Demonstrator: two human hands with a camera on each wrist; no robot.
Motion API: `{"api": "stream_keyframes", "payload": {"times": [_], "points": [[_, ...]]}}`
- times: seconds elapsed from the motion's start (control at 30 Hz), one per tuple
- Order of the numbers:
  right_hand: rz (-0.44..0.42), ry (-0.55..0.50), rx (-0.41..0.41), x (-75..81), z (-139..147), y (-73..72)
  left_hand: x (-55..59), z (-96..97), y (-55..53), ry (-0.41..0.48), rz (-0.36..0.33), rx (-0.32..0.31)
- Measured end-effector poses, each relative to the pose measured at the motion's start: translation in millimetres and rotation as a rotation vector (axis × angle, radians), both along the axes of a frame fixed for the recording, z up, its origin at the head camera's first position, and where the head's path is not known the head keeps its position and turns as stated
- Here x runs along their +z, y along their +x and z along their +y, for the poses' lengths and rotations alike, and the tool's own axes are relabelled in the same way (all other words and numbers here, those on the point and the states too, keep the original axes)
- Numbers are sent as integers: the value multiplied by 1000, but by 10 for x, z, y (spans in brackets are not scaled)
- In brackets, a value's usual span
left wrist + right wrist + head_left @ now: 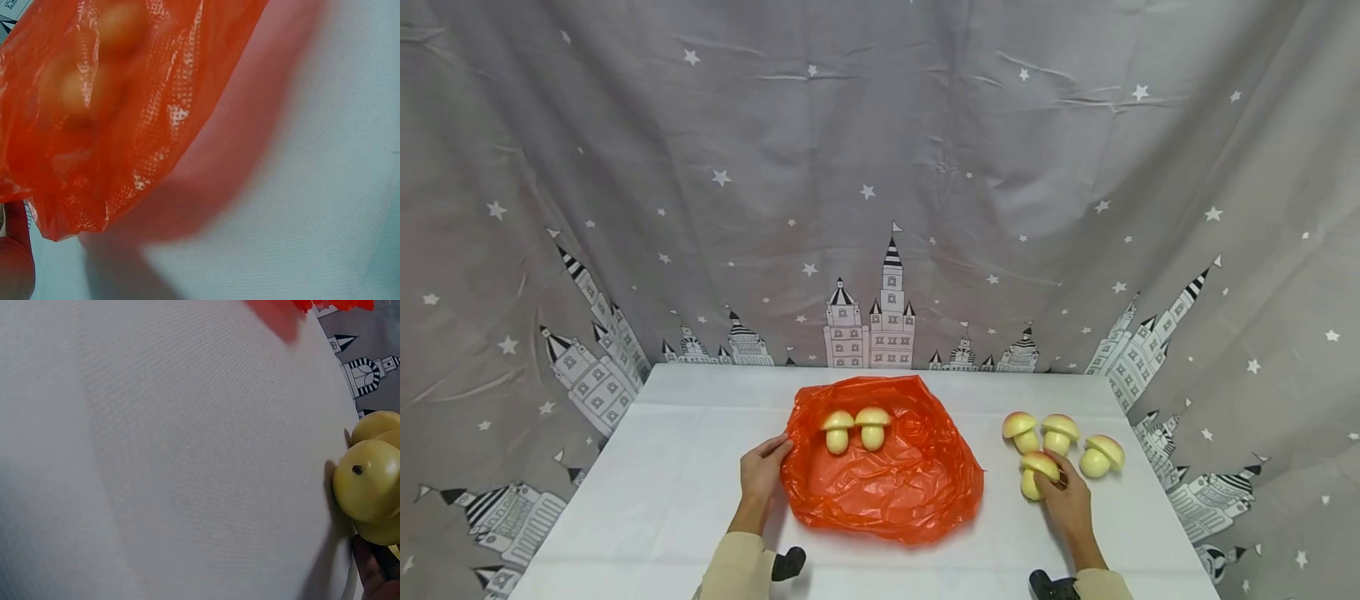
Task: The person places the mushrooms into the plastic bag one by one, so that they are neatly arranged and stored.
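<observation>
- Count: six mushrooms in view; two in the bag (pixel 880 500), four outside it.
- Bag: red, mouth spread wide, on the bench (pixel 677 450).
- In bag: left mushroom (pixel 837 432) and right mushroom (pixel 872 427), side by side toward its far left part. Much of the bag floor is bare.
- Outside, well to the right of the bag: back mushroom (pixel 1021 431), middle mushroom (pixel 1060 433), outer mushroom (pixel 1102 456), and the held mushroom (pixel 1033 477) nearest the person.
- Right hand (pixel 1069 502): thumb and fingers pinching the held mushroom; whether it is off the bench, cannot tell.
- Left hand (pixel 761 473): at the bag's left rim, thumb and fingers apparently pinching the plastic; the wrist view cuts off part of the grip.
- Progress (judged): if the bag is where all six belong, about a third done. Left: the held mushroom, gripped but not yet bagged, plus three untouched.
</observation>
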State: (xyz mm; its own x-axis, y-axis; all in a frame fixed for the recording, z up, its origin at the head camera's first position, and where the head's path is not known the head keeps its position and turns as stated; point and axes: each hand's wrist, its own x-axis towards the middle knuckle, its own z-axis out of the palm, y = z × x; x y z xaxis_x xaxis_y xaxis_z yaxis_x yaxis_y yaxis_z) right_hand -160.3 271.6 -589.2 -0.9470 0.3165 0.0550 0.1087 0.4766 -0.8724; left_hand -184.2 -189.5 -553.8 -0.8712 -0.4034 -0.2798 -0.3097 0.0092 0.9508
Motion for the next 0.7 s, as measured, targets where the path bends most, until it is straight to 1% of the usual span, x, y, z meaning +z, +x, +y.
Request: {"api": "stream_keyframes", "payload": {"times": [0.17,0.33,0.5,0.57,0.7], "points": [[2,-41,65,61,0,-42,5,-1,-25,-7,8,2],[-8,-45,84,111,-9,-85,18,2,-34,-3,16,-6],[-9,-50,111,166,-47,-79,-27,-11,1,-30,7,-3],[5,-65,132,195,-65,-74,-52,-15,18,-36,1,-1],[24,-70,164,286,-95,-103,-75,-5,11,-24,2,-8]]}}
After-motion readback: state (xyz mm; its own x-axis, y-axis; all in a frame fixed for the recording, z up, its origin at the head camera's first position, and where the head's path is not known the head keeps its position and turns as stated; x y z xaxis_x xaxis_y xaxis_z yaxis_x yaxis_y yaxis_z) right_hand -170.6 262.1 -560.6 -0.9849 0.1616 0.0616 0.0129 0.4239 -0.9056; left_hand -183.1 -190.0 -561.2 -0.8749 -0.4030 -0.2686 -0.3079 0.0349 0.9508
